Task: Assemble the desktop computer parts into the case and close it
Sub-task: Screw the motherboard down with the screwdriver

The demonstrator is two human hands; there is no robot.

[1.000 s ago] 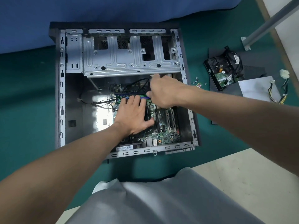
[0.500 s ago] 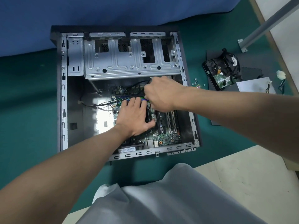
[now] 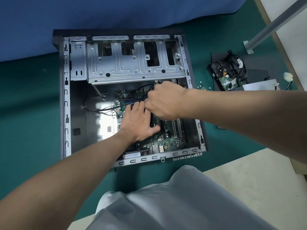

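The open computer case [image 3: 66, 113] lies on its side on a green mat, drive cage [image 3: 132, 68] at the far end. The green motherboard [image 3: 172, 141] sits in its floor. My left hand [image 3: 137, 122] lies flat on the board with fingers straight, its thumb against a black part [image 3: 153, 122]. My right hand [image 3: 166, 100] has its fingers curled, pinching at the memory slots right beside my left fingertips. What it pinches is mostly hidden and looks like a thin memory module. Black cables [image 3: 108, 109] run across the board to the same spot.
A hard drive with black cables [image 3: 227, 75] lies on a dark panel [image 3: 255, 73] right of the case, beside a grey box [image 3: 259, 84] with loose wires. Small screws [image 3: 201, 84] dot the mat. A metal leg [image 3: 272, 25] slants at top right. My grey-clad knee [image 3: 166, 205] fills the foreground.
My right hand has slid a little down and left along the memory slots, closing up against my left fingertips. My left hand has stayed flat on the board.
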